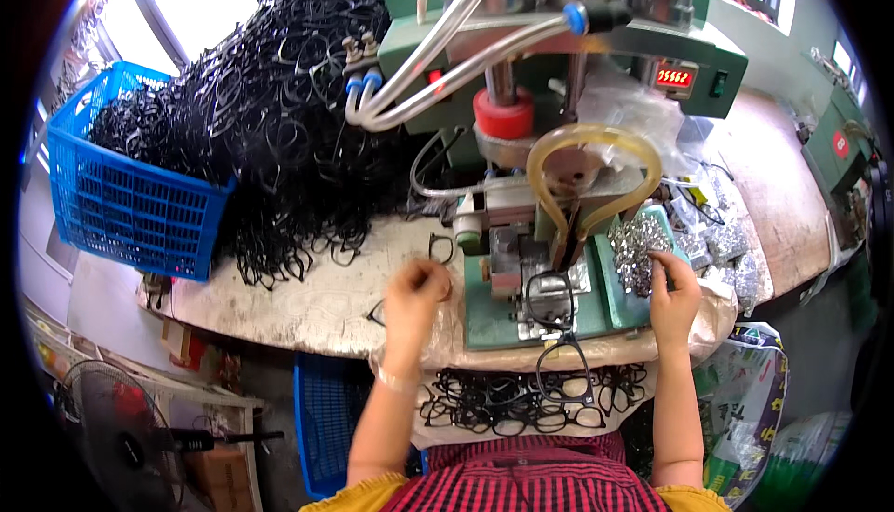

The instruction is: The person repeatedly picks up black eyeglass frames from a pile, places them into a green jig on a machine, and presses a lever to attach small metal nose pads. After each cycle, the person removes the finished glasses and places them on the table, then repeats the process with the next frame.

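Note:
My left hand [416, 298] is over the table with its fingers curled together; what they hold, if anything, is hidden. Just beyond it a black eyeglass rim [440, 248] shows, and a bit of dark rim [375, 314] shows at its left. My right hand [674, 300] has its fingertips pressed together at a heap of small silvery metal parts [637, 249] in a green tray [607, 290]. Whatever is between those fingers is too small to name. Between my hands a black eyeglass frame [551, 274] stands at the press fixture [535, 330], one rim hanging over the table edge.
A green press [410, 51] with clear hoses and a yellowish tube loop [538, 163] rises ahead. A tall heap of black eyeglass frames [298, 74] spills from a blue crate [140, 200] at left. More frames [521, 398] lie before my lap. A fan [116, 437] stands lower left.

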Tool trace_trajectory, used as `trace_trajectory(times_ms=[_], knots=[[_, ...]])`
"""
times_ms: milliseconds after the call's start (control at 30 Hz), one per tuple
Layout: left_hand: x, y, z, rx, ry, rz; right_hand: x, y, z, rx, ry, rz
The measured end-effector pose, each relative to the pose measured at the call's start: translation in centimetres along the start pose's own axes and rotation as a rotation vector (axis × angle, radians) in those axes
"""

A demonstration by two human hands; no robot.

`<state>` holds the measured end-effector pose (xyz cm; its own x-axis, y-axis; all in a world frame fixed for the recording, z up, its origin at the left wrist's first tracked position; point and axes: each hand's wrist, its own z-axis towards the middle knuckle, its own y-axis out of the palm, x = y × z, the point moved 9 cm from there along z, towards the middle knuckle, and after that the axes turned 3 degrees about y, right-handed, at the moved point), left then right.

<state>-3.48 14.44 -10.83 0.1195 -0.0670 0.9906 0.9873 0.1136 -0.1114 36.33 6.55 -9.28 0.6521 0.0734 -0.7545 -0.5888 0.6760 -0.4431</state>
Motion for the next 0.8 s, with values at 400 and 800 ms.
trace_trajectory(times_ms=[400, 800], knots=[[-9.0, 0.6, 16.3, 0.012, 0.39, 0.75, 0.1, 1.0, 0.4, -0.005, 0.153, 0.131], [-3.0, 8.9, -15.7, -1.172, -0.631, -0.16, 4.6, -6.9, -1.2, 0.089, 0.288, 0.172]])
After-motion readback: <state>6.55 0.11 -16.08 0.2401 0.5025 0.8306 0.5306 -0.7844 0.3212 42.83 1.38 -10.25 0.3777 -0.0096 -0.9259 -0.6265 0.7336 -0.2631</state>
